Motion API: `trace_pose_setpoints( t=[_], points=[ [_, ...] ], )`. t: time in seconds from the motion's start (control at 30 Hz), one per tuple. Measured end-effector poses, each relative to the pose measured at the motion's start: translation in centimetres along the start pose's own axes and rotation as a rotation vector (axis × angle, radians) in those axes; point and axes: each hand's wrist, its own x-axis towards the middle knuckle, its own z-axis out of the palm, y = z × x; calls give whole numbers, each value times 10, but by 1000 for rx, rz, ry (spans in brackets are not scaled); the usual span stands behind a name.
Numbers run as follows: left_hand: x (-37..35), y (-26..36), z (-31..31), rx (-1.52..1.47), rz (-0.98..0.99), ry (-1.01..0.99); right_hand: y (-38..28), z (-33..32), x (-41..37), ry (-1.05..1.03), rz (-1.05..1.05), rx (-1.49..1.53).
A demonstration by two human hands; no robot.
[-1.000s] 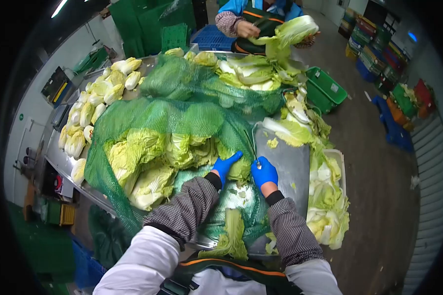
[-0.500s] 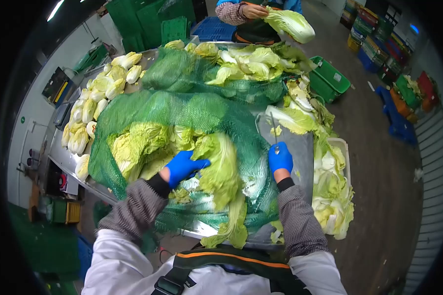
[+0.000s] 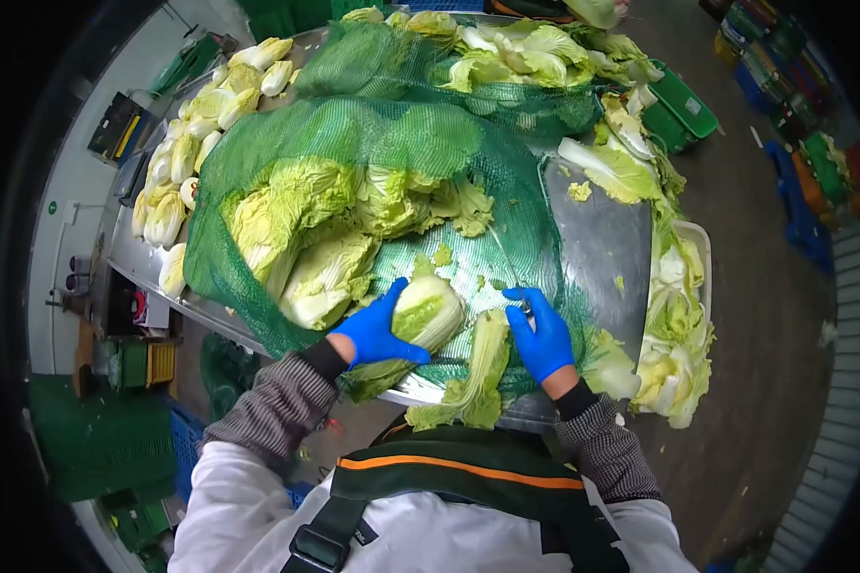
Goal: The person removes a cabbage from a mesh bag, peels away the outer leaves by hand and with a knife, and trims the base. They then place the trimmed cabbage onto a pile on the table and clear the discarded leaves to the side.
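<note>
My left hand (image 3: 377,329), in a blue glove, grips a napa cabbage head (image 3: 428,313) lying at the near edge of the steel table (image 3: 602,239). My right hand (image 3: 541,332), also in a blue glove, holds a small knife (image 3: 524,306) just right of the cabbage. A loose outer leaf (image 3: 473,377) hangs over the table edge between my hands. Beneath them lies green mesh netting (image 3: 373,134) with several untrimmed cabbages (image 3: 301,224) inside it.
Trimmed cabbages (image 3: 177,172) line the table's left edge. Cut leaves (image 3: 674,329) pile over a white tray (image 3: 699,250) at the right. More netted cabbages sit at the far end beside a green crate (image 3: 683,100). Coloured crates stand along the right wall.
My left hand has drawn the cabbage head toward the near edge. My right hand with the knife came down beside it. The view tilted down, so the person at the far end is nearly out of frame.
</note>
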Motion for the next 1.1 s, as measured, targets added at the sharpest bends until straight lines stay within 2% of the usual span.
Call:
trace_pose_setpoints(
  t=[0.07,0.1,0.13,0.2,0.27,0.33,0.43,0.47,0.53,0.6,0.63,0.67,0.83,1.03,1.1],
  points=[
    [14,-8,-11,-11,-114,-50,22,1,-16,-23,251,250],
    [14,-16,-14,-86,-60,3,32,-4,-25,-27,375,378],
    [16,-28,-13,-282,-44,-21,35,-13,-33,-6,402,432],
    [19,-33,-13,-433,-62,-83,42,-32,-46,49,450,542],
    [19,2,-12,-358,59,-66,55,-46,-57,126,451,511],
    [21,64,-3,-327,220,-51,61,-54,-65,206,388,458],
    [54,111,35,55,506,84,65,-60,-67,206,445,500],
    [67,118,51,234,493,86,73,-61,-68,209,465,509],
    [90,125,78,424,380,57,91,-65,-73,188,509,347],
    [102,118,82,267,492,96,111,-65,-83,150,514,83],
    [105,111,83,151,431,64,101,-67,-82,131,539,20],
    [102,110,80,64,384,33,94,-69,-81,146,461,-54],
    [109,103,87,115,384,39,59,-73,-63,182,176,-409],
    [111,100,95,210,501,126,93,-60,-43,-41,361,-523],
    [113,107,93,237,438,120,101,-63,-32,-87,417,-512]
  ],
)
